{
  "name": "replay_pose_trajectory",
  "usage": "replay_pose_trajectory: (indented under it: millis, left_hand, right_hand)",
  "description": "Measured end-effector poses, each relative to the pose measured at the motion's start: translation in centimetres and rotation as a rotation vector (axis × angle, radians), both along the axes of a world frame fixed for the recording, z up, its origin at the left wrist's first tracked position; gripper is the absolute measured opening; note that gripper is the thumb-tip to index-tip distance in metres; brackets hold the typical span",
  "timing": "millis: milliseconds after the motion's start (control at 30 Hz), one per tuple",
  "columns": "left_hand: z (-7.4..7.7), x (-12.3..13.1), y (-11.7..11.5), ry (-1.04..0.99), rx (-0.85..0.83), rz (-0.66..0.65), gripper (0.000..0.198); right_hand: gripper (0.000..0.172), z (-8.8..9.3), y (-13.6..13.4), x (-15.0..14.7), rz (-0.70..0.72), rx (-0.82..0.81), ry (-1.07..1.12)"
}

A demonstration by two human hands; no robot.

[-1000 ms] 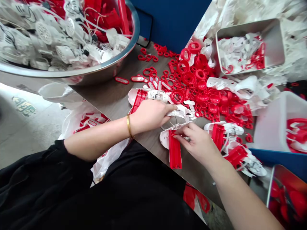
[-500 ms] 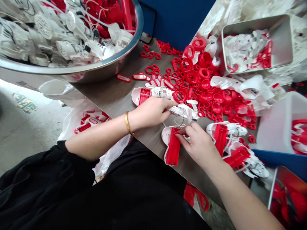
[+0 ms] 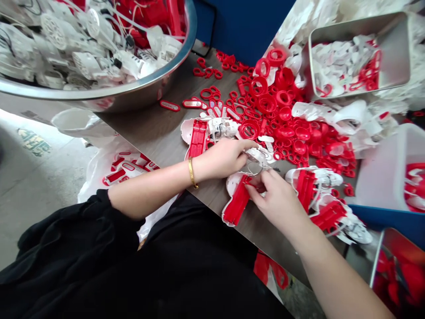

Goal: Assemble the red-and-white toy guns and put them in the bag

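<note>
My left hand [image 3: 229, 156] is closed on the upper end of a white plastic part with thin dark wires [image 3: 259, 155]. Just below lies a white housing half with a long red insert [image 3: 236, 204], tilted at the table's front edge. The fingers of my right hand [image 3: 275, 192] are pinched together at the upper right side of that red insert; what lies between the fingertips is hidden. Another red-and-white housing half [image 3: 198, 136] rests beyond my left wrist. Two more opened housings [image 3: 305, 186] with white inner parts lie to the right of my right hand.
Red rings and caps [image 3: 265, 104] are heaped across the back of the table [image 3: 142, 133]. A large metal bowl [image 3: 133, 91] of white and red parts stands at left. A metal tray [image 3: 396, 57] of small pieces and a translucent bin [image 3: 378, 173] stand at right.
My left hand has shifted right, drawing the white wired part slightly right. The housing half with the red insert has turned, its lower end swinging left. My right hand stays almost in place.
</note>
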State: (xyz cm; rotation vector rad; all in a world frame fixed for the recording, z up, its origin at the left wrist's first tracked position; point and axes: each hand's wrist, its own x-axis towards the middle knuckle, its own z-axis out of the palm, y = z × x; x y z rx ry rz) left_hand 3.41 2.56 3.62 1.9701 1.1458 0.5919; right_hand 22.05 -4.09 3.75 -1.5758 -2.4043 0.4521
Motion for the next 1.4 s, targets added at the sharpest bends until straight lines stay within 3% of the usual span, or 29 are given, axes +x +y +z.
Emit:
replay_pose_trajectory:
  millis: [100,167,233,267,333,433,500,600,667,733,833,967,1033,1100,1167,1233,1300,1400]
  left_hand:
    - [0.0,0.0,0.2,-0.166,-0.186,0.013,0.043]
    - [0.2,0.1,0.3,-0.291,-0.34,-0.004,0.036]
    - [0.2,0.3,0.4,-0.396,-0.433,-0.007,0.03]
    - [0.3,0.4,0.5,-0.429,-0.445,0.003,0.031]
    - [0.3,0.4,0.6,-0.44,-0.434,0.006,0.033]
    - [0.3,0.1,0.8,-0.42,-0.493,-0.038,0.021]
    - [0.3,-0.1,0.7,-0.473,-0.602,-0.061,0.022]
    - [0.1,-0.2,0.3,-0.623,-0.685,-0.027,0.033]
    - [0.0,-0.1,0.1,-0.672,-0.645,-0.022,0.046]
    - [-0.2,0.0,0.1,-0.668,-0.598,-0.077,0.057]
    - [-0.1,-0.1,0.3,-0.607,-0.536,-0.208,0.051]
    - [0.5,-1.2,0.8,-0.483,-0.348,-0.286,0.037]
    - [0.8,-2.0,0.9,-0.423,-0.284,-0.273,0.036]
    - [1.0,-2.5,0.8,-0.395,-0.286,-0.27,0.035]
    - [1.0,-2.6,0.7,-0.398,-0.323,-0.296,0.035]
    - [0.9,-2.4,0.6,-0.411,-0.332,-0.318,0.036]
    - [0.8,-2.1,0.7,-0.406,-0.293,-0.321,0.037]
    - [0.7,-1.7,0.9,-0.382,-0.232,-0.347,0.037]
  right_hand:
    - [0.018,0.5,-0.3,0.4,-0.13,0.08,0.142]
    - [0.033,0.7,0.1,0.9,-0.242,0.166,0.228]
    - [0.038,0.8,0.7,1.2,-0.268,0.149,0.24]
    - [0.033,0.8,0.8,1.1,-0.245,0.129,0.23]
    - [0.016,1.0,0.4,0.8,-0.169,0.171,0.206]
    - [0.011,1.9,-1.4,-0.3,0.023,0.282,0.198]
    - [0.008,2.7,-2.6,-0.8,0.239,0.109,0.271]
    - [0.025,3.4,-2.9,-0.7,0.429,-0.259,0.469]
    - [0.04,3.2,-1.9,-0.1,0.376,-0.331,0.597]
    - [0.047,2.4,-0.2,0.5,0.147,-0.237,0.743]
    - [0.02,0.5,2.5,0.8,-0.212,-0.156,0.769]
    - [0.02,-0.8,4.1,0.1,-0.217,-0.34,0.66]
    - [0.02,-0.8,3.8,0.1,-0.328,-0.312,0.636]
    - [0.02,-0.5,3.1,0.4,-0.395,-0.175,0.505]
    - [0.013,-0.1,2.6,0.7,-0.337,0.027,0.366]
    - [0.023,0.3,2.4,0.8,-0.204,0.175,0.291]
    - [0.032,0.6,2.7,0.7,-0.088,0.202,0.281]
    - [0.019,0.8,3.4,0.7,0.008,0.132,0.305]
